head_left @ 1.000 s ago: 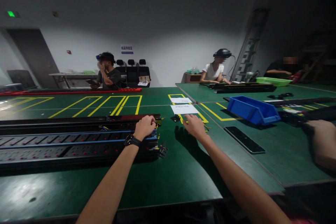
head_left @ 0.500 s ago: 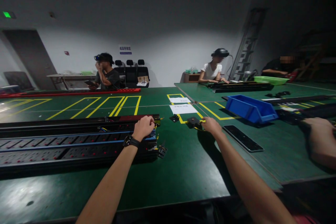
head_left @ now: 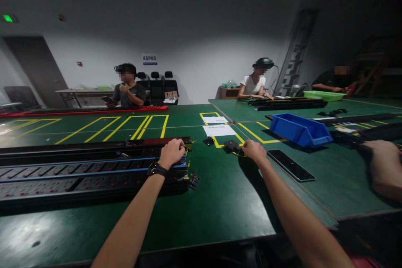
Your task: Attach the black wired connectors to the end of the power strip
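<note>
1. Off the right end of the socket strips (head_left: 97,169), and well apart from them, lies a small black part (head_left: 231,145) with a yellow wire (head_left: 239,155), upon the green table (head_left: 216,205).
2. The long axis of the socket strips goes from left to right, so their wired ends look toward the side where the black part is. The part itself is short and shows no clear long axis.
3. The right hand (head_left: 256,150) is the nearer one. Counted from the strips, it is just beyond the black part, with its fingers brought narrow at the wire side.
4. The left hand (head_left: 171,151) rests on the strips near their right end, fingers curled; from it the black part lies to the right.
5. Fingertips are small or turned away, so I cannot tell whether either hand really grips something.
6. Between the strips' end and the black part sits a smaller black piece (head_left: 209,141).
</note>
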The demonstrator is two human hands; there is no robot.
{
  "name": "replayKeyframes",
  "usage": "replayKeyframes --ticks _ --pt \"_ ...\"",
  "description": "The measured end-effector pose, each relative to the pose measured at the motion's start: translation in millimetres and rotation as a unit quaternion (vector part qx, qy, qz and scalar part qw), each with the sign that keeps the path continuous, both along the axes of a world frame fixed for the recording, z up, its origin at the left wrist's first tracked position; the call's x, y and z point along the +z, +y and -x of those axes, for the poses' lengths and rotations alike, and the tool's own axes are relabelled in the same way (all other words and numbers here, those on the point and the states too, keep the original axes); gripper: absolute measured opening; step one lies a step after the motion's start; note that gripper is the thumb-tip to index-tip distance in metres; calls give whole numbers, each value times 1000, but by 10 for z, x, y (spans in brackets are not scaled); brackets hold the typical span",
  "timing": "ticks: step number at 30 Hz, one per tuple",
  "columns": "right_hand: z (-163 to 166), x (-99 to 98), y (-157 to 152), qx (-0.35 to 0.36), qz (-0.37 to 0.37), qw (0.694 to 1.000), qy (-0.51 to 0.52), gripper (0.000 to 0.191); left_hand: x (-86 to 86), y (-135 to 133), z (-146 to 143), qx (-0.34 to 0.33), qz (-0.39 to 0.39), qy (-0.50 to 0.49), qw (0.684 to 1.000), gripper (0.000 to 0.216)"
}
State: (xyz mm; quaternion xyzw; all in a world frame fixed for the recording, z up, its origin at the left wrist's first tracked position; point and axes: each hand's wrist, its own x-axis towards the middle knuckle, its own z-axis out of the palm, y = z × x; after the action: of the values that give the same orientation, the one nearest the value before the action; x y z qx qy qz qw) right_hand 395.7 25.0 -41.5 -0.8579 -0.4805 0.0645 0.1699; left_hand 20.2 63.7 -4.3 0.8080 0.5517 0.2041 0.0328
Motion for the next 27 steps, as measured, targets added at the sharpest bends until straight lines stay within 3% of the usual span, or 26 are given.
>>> replayKeyframes --ticks 7,12,15,18,22,27 --pt "-46 40 25 -32 -66 997 -7 26 -1 0 -6 1 -1 -2 1000 20" --pt "-55 107 16 -52 -214 975 16 20 25 -18 -15 4 7 1 1000 21" --pt "-36 154 21 -23 -321 944 71 20 26 -20 -14 3 6 3 1000 21" --pt "15 192 53 33 -393 899 191 29 14 -12 -8 3 -2 0 1000 20" --pt "137 228 84 78 -396 834 375 42 5 1 -2 1 -2 2 1000 19" --pt "317 247 53 140 -361 762 519 43 7 6 -2 0 -2 4 1000 19"
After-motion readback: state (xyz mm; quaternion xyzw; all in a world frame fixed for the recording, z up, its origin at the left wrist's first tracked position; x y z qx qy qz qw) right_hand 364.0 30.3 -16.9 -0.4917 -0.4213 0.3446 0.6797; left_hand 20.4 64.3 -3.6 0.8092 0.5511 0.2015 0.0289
